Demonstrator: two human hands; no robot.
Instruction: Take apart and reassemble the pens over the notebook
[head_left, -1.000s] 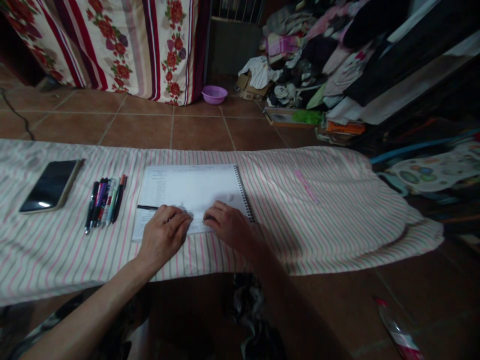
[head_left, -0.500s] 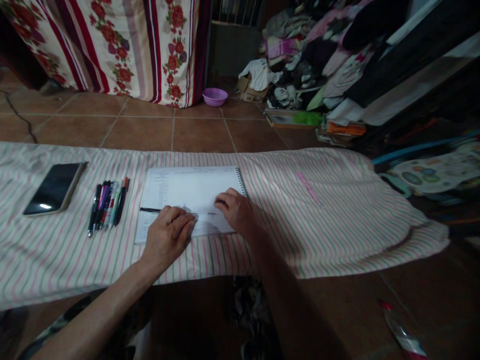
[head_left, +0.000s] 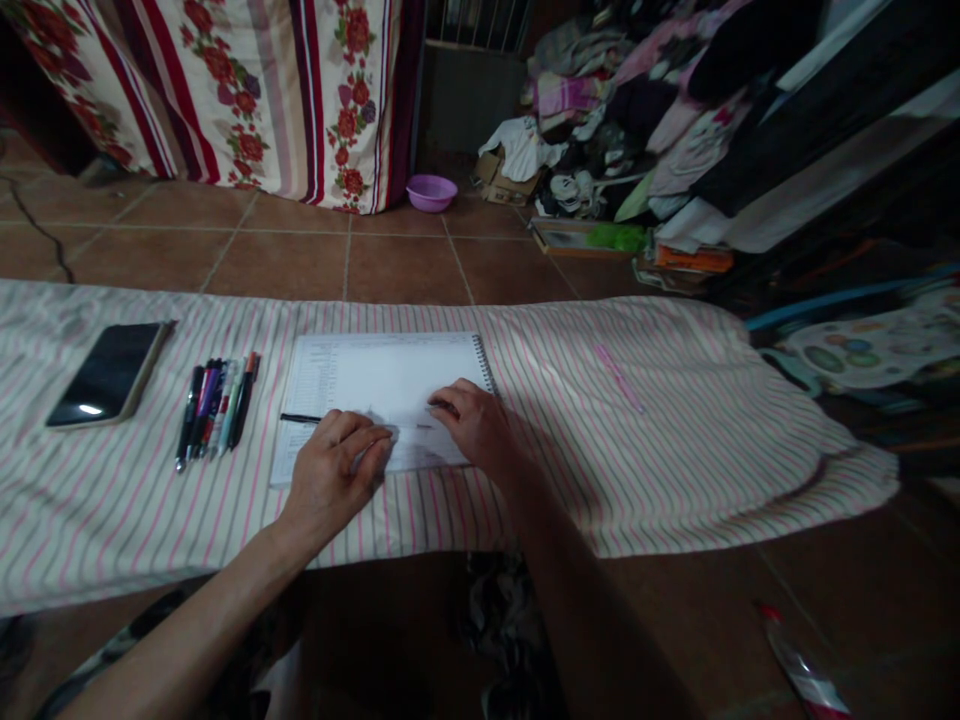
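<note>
A white spiral notebook (head_left: 375, 375) lies open on a pink-striped cloth (head_left: 637, 440) spread over a low surface. My left hand (head_left: 334, 475) rests on the notebook's near edge with its fingers curled over a black pen (head_left: 300, 418), whose end sticks out to the left. My right hand (head_left: 480, 428) sits on the page's right part, fingers bent and pressed together over a small dark thing I cannot make out. The hands are a short gap apart.
Several pens (head_left: 216, 405) lie in a row left of the notebook, and a dark phone (head_left: 105, 373) beyond them. A purple bowl (head_left: 431, 192), a floral cloth (head_left: 247, 90) and a pile of clothes (head_left: 622, 120) stand on the tiled floor behind. A plastic packet (head_left: 799, 665) lies at the lower right.
My right hand has drawn away from the left, moving right and slightly farther up the page. The left hand and pen have stayed put.
</note>
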